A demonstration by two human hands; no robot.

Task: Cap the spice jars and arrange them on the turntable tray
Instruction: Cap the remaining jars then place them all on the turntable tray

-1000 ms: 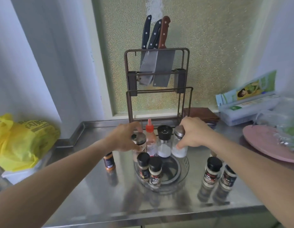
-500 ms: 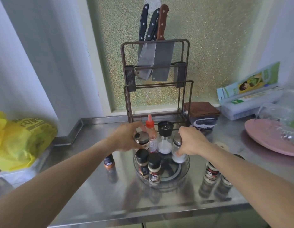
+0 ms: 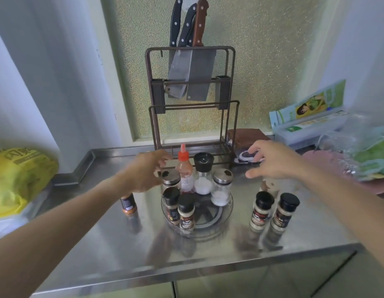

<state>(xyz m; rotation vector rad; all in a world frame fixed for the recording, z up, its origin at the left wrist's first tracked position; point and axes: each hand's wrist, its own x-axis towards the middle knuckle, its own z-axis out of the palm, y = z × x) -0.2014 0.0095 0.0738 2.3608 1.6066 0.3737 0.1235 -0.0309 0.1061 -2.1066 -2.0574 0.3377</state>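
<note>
A clear round turntable tray (image 3: pixel 226 214) sits mid-counter. On it stand a steel-lidded jar (image 3: pixel 170 179), a red-capped squeeze bottle (image 3: pixel 184 173), a black-topped salt grinder (image 3: pixel 202 175), a steel-lidded salt shaker (image 3: pixel 221 189) and two black-capped spice jars (image 3: pixel 179 208). Two more black-capped jars (image 3: pixel 272 209) stand on the counter to the right of the tray, and a small orange jar (image 3: pixel 128 204) stands to its left. My left hand (image 3: pixel 146 171) hovers open just left of the steel-lidded jar. My right hand (image 3: pixel 270 160) is open above the counter, right of the shaker.
A knife rack (image 3: pixel 191 100) with cleavers stands behind the tray. A yellow bag (image 3: pixel 19 175) lies far left. Boxes of wrap (image 3: pixel 309 121), a pink plate (image 3: pixel 380 186) with plastic bags and a brown cloth (image 3: pixel 247 136) fill the right rear. The counter's front edge is near.
Both hands have let go of the steel-lidded jars on the tray. My right hand has pulled away to the right and my left hand has eased back slightly.
</note>
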